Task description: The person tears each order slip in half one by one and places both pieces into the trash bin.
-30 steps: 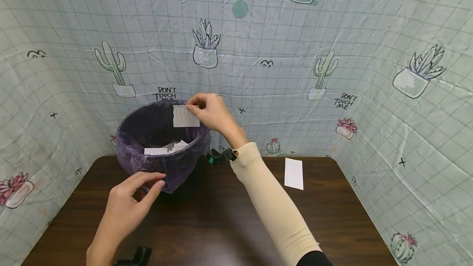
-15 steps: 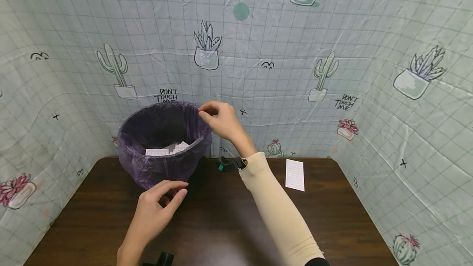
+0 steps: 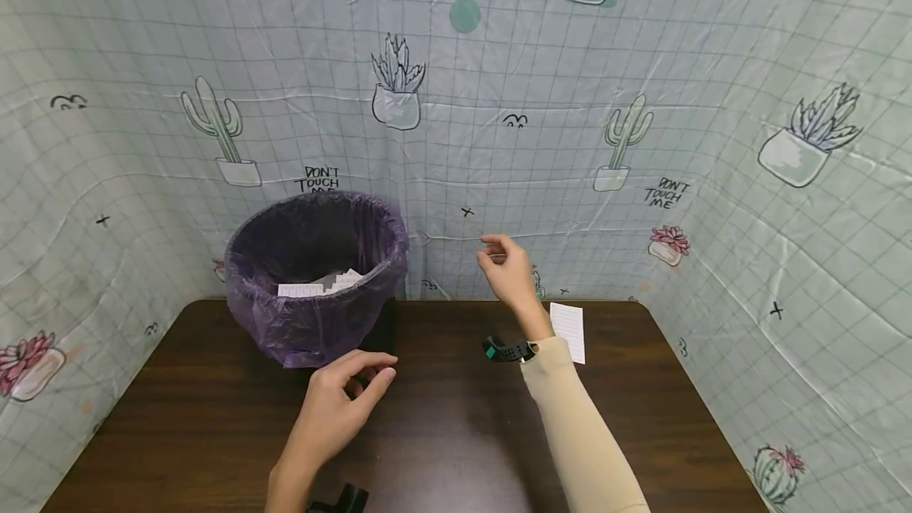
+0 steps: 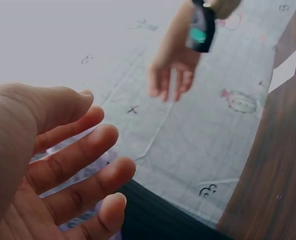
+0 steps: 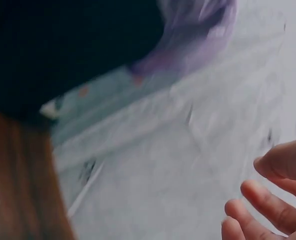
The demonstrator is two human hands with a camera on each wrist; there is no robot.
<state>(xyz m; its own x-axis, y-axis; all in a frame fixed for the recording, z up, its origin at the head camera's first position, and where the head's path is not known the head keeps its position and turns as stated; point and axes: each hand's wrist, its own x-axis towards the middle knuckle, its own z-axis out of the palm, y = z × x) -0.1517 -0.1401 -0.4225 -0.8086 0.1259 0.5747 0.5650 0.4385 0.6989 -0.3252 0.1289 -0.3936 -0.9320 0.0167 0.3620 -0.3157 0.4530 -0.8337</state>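
My left hand [image 3: 342, 402] hovers in front of the bin, fingers loosely bent and holding nothing; the left wrist view shows its relaxed fingers [image 4: 83, 172] spread apart. Over the table's back part, between the bin and a lined paper sheet, my right hand [image 3: 511, 275] is raised with nothing in its fingers. The dark bin with a purple plastic liner [image 3: 313, 331] stands at the back left, and white lined paper pieces [image 3: 301, 290] show inside it. Partly behind my right wrist, the white lined paper sheet [image 3: 570, 331] lies flat on the table.
The dark brown wooden table [image 3: 442, 434] has a fabric backdrop [image 3: 456, 141] with cactus prints behind it and on both sides. A black band [image 3: 509, 350] sits on my right wrist. Another black device [image 3: 349, 499] is at my left wrist.
A lined paper piece pinched by my right hand at the bin's rim is no longer in that hand. The right hand has moved right and down; the left hand has shifted right.
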